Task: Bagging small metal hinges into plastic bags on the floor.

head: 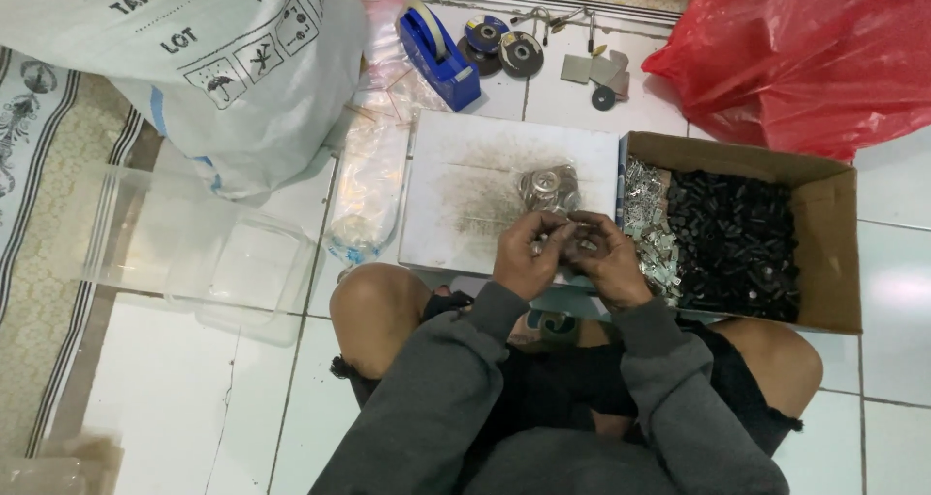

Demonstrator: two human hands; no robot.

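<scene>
small metal parts (567,241) mostly hidden between left hand (527,255), right hand (606,260).

board (456,180) on the floor in front of the knees, cardboard box (824,253) just right of it, tape dispenser (441,54) behind, big sack (194,59) back left — clear tub (194,253) left

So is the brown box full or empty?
Nearly full. The open box holds a heap of black parts and silver pieces at its left end.

Ahead of my joined hands (572,253) the white board (465,180) lies mostly bare past a bagged metal piece (549,187), while the cardboard box (824,253) walls off my right.
</scene>
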